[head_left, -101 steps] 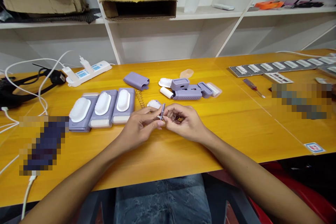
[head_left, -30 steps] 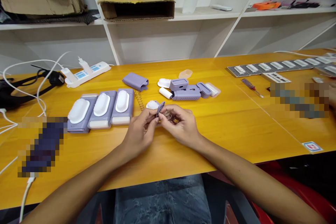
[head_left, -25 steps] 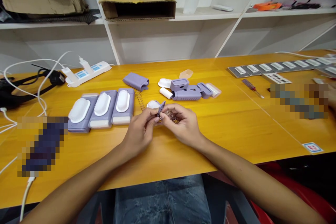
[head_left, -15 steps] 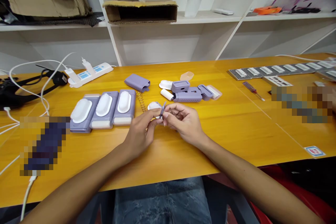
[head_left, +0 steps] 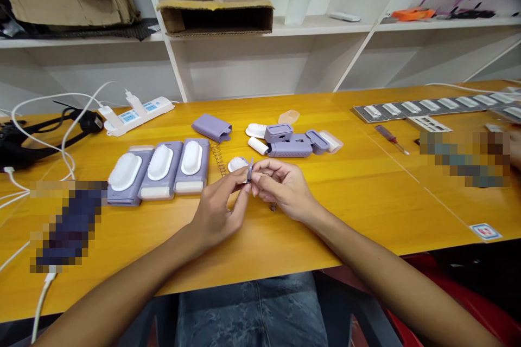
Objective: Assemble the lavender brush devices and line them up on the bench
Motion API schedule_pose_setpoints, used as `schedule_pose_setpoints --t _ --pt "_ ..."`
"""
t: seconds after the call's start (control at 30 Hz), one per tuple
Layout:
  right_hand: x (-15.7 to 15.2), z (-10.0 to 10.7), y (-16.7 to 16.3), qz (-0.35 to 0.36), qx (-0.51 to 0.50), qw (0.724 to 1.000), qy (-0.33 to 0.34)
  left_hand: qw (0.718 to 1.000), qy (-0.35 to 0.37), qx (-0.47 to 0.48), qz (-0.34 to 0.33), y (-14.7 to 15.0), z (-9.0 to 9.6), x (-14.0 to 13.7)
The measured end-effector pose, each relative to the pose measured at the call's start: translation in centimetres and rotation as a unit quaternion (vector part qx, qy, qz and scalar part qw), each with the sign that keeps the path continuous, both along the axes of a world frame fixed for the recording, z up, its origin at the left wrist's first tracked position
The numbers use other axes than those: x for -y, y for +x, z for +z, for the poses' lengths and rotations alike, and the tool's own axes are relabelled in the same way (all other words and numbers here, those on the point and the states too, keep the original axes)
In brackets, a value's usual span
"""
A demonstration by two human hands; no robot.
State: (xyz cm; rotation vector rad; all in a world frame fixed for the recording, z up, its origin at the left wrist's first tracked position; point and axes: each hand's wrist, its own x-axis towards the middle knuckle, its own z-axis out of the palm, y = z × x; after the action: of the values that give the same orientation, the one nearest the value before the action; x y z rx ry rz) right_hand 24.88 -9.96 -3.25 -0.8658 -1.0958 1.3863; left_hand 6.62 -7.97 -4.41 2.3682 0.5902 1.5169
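My left hand (head_left: 222,200) pinches a small thin purple plastic part (head_left: 249,169) between thumb and fingertips, edge toward me. On its other side, the thumb and fingers of my right hand (head_left: 285,190) press against the same part. A bit of metal spring (head_left: 273,206) pokes out under my right hand's curled fingers; the rest is hidden. Just behind my hands lies a white bristled brush head (head_left: 237,164), partly covered by my fingers. A larger coil spring (head_left: 218,158) rests on the table beside it, below a loose purple casing (head_left: 211,128).
Three purple brushes with white heads (head_left: 158,169) line up at left. Purple shells (head_left: 290,147), white pieces and clear caps lie beyond my hands. A screwdriver (head_left: 391,139) and a metal strip (head_left: 431,105) are at right, where another person's hand (head_left: 516,149) shows. A power strip (head_left: 140,115) sits back left.
My fingers have shifted slightly on the purple part, which now stands more upright. More of the spring shows below my right hand. The view has moved a little.
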Motion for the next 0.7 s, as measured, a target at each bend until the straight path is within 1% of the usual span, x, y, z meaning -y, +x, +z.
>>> schedule_pose_setpoints --t 0.2,0.4,0.7 --pt "0.28 0.72 -0.45 0.003 0.012 1.000 0.012 1.000 0.011 0.001 0.030 0.15 -0.23 0.13" --pt "0.22 0.57 -0.51 -0.003 0.017 1.000 0.015 0.999 0.003 -0.006 0.051 0.14 -0.50 0.24" --pt "0.25 0.39 -0.58 0.007 0.009 1.000 0.004 0.997 0.003 -0.016 0.076 0.08 -0.70 0.12"
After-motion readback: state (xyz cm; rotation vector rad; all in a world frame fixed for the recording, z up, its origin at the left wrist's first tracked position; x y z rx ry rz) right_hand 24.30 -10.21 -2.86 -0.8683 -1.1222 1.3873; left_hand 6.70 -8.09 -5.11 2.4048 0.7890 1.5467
